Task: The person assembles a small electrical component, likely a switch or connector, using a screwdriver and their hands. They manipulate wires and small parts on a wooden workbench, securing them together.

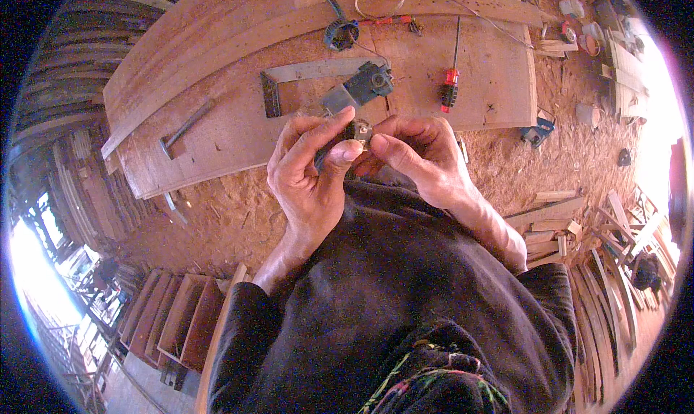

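In front of my chest, my left hand [311,157] pinches a small dark block-shaped part with a pale metal face [361,130] between thumb and fingers. My right hand [419,154] is closed at the part's right side, thumb and fingertips gripping its edge. The fingers cover much of the part, so its exact kind does not show. Just beyond them, on the board, lies a grey-blue power tool body [359,87]. A metal try square [289,74] rests behind and left of it. A red and black screwdriver [450,89] lies to the right, tip pointing away.
The wooden workbench [210,118] carries a hammer [184,128] at left. A round blue-black tool part [340,34], a pale cable [359,2] and a red-handled tool [394,20] lie at its far side. A blue tool [537,132] sits on the shavings-covered ground, near scrap wood [553,219].
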A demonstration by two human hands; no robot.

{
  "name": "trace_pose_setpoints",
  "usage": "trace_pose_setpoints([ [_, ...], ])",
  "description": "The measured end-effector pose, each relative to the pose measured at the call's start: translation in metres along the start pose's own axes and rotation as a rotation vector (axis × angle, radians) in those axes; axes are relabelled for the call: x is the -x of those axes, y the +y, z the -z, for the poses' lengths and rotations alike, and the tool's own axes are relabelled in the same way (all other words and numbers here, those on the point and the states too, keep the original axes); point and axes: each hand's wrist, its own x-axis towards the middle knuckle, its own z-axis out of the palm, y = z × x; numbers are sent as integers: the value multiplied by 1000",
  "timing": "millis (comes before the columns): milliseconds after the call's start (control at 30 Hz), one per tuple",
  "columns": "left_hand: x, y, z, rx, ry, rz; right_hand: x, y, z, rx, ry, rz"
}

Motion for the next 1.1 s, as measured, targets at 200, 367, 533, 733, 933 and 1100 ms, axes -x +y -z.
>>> trace_pose_setpoints([
  [200, 0, -2, 0, -12, 0, 2, -1, 0, 0, 55, -4, -5],
  [367, 0, -4, 1, -8, -4, -6, -1, 0, 0, 50, -20, -17],
  [533, 0, -3, 1, -17, -5, 4, -2, -3, -1, 99, -4, -23],
  [733, -1, -2, 0, -41, -19, -22, -3, -3, -1, 115, -7, 2],
  [933, 0, -4, -1, -51, -7, -28, -2, -4, -1, 151, -3, -6],
  [1100, 0, -6, 0, -38, -24, -4, -1, -10, -4, 169, 10, -32],
])
